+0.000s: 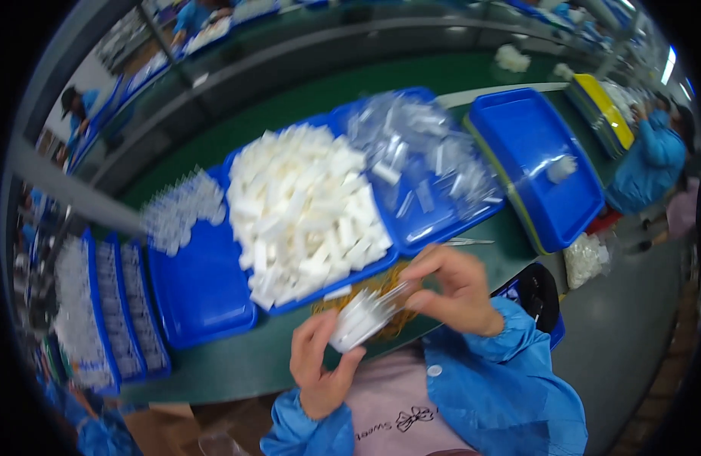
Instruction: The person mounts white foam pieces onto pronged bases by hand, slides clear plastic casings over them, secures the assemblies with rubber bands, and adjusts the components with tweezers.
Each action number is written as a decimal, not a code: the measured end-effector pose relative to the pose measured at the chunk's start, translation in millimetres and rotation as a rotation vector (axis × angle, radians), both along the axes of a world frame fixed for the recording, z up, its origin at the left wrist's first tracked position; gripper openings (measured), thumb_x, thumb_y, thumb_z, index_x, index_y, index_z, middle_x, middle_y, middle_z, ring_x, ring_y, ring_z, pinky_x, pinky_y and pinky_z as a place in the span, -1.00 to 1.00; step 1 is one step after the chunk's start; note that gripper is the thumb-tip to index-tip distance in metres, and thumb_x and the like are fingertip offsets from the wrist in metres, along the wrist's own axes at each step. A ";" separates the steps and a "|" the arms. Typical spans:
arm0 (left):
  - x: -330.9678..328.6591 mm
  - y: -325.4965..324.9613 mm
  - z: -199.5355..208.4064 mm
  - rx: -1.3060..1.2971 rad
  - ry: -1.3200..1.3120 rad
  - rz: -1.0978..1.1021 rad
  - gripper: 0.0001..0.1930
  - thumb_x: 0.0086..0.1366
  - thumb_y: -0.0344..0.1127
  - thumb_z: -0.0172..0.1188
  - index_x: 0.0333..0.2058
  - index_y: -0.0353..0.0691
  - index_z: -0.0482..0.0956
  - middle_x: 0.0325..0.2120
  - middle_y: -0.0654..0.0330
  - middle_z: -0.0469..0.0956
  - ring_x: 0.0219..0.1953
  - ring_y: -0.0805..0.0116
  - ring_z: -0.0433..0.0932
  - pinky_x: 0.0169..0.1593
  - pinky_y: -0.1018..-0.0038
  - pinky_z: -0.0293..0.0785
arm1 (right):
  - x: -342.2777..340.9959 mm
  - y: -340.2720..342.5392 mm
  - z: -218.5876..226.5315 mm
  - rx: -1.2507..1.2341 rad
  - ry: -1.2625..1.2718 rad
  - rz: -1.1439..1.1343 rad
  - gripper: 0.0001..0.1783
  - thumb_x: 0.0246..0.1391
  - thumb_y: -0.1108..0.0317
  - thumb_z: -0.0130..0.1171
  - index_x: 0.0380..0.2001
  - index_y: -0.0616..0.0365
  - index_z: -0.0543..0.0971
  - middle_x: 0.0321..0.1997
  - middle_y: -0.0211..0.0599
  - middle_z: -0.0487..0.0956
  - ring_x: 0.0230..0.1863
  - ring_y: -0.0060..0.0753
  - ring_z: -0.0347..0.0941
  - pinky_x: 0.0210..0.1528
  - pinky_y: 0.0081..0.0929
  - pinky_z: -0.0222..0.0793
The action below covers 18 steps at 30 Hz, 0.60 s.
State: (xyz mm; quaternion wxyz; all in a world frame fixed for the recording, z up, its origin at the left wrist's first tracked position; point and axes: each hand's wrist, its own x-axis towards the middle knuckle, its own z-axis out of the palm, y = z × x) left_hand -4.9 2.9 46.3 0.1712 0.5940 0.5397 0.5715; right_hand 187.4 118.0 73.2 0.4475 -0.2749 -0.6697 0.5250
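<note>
My left hand (318, 366) grips one end of a small bundle of white and clear plastic pieces (361, 319), thumb on the near side and fingers on the far side. At the bundle's other end, my right hand (458, 292) pinches the thin clear tips between thumb and forefinger. Motion blurs the bundle, so its exact kind cannot be told. Beneath it lies a heap of yellow-brown rubber bands (400, 325). Just beyond my hands, a blue tray (270, 310) is heaped with short white pieces (305, 213).
Clear plastic sleeves fill another blue tray (419, 237) at the back. To the left, a blue tray (202, 292) holds clear bundles (185, 209), beside further loaded trays (111, 304). Stacked trays (525, 137) and tweezers (472, 242) are at right. A co-worker (650, 163) stands beyond.
</note>
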 end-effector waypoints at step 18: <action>-5.3 -4.2 13.0 -0.040 0.470 -0.260 -0.25 0.16 -0.43 0.23 0.30 -0.15 0.09 0.16 -0.06 0.18 0.10 0.02 0.38 0.16 0.25 0.30 | 9.5 -11.3 12.4 0.147 -0.061 0.000 -0.73 -0.03 0.44 0.33 -0.22 0.25 0.55 -0.31 -0.25 0.57 -0.32 -0.44 0.53 -0.29 -0.53 0.40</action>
